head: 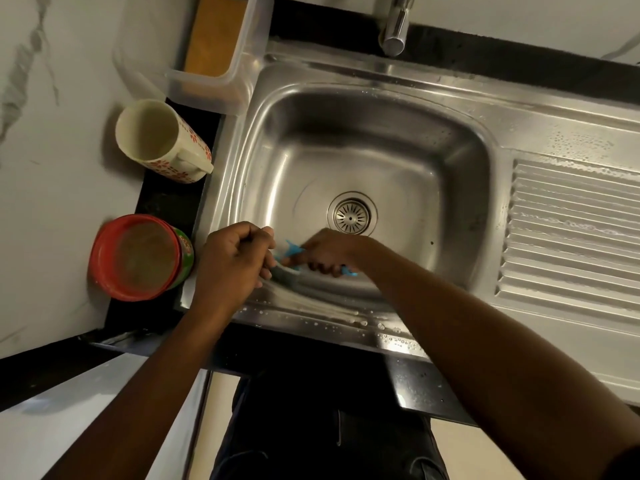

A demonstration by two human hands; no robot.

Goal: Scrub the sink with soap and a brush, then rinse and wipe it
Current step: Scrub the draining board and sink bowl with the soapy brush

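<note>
A stainless steel sink (pixel 363 140) fills the middle of the view, with its round drain (pixel 352 215) near the centre. Both hands meet at the basin's near-left wall. My right hand (pixel 329 252) grips a blue brush (pixel 292 252), whose handle end pokes out past the fingers on the right. My left hand (pixel 232 261) is curled at the brush's other end, fingers closed round its head. White soapy streaks lie on the sink's near rim below the hands.
A chrome tap (pixel 396 24) stands behind the basin. The ribbed draining board (pixel 568 230) lies to the right, wet. Left of the sink are a floral mug (pixel 159 142), a red-rimmed container (pixel 138 258) and a clear plastic box (pixel 211 53).
</note>
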